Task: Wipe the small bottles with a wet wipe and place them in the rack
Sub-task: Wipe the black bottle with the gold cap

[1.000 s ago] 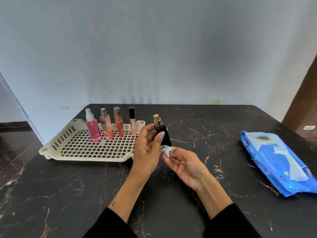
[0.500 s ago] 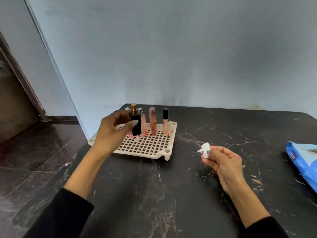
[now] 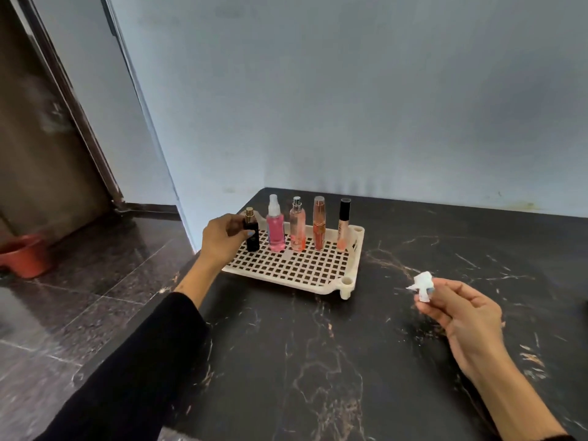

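Pale blue-grey plaster fills the background behind a desk (image 3: 318, 361) of glossy black stone veined with thin tan and white streaks. At its far left corner sits a cream plastic rack (image 3: 296, 268), a shallow rectangular tray with a square-holed grid floor and round hollow corner posts. Five small bottles stand upright in a row along the rack's far side. The left hand (image 3: 222, 238) curls its thumb and fingers around the black bottle (image 3: 252, 237), a squat square one with a gold collar, at the left end of the row; its base seems to rest on the grid. Beside it stand a pink spray bottle (image 3: 275, 232) with a clear cap, a slim pale pink bottle (image 3: 297, 229) with a silver top, an orange tube-shaped bottle (image 3: 319, 227), and a narrow peach tube (image 3: 343, 226) with a black cap. The right hand (image 3: 461, 316) hovers over the desk well right of the rack, pinching a small crumpled white wet wipe (image 3: 422, 285) at its fingertips. Both forearms wear black sleeves, cut off by the lower edge. Left of the desk, speckled dark floor tiles, a brown door frame and a blurred red tub (image 3: 24, 256)
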